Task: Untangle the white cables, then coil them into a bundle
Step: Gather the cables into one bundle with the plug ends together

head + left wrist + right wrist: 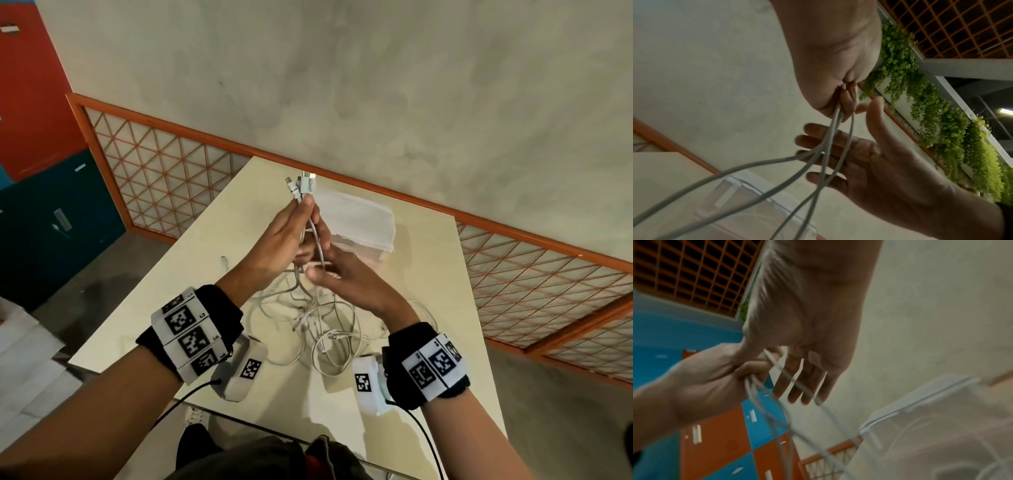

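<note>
Several white cables [318,329] lie tangled in loops on the cream table [239,212]. My left hand [305,212] is raised above the tangle and grips a few strands, their connector ends [303,186] sticking up past its fingertips. In the left wrist view the left hand [846,100] clamps the strands [830,138], which hang down across my right hand [859,154]. My right hand [325,260] sits just below the left, fingers straight and spread, with the strands running over them. The right wrist view shows the right hand [807,382] flat and the left hand [748,369] gripping.
A clear plastic box with a white lid [356,219] stands on the table just behind the hands. One loose connector end [224,259] lies to the left. An orange lattice railing [164,164] runs behind the table, and blue and orange lockers [41,192] stand at left.
</note>
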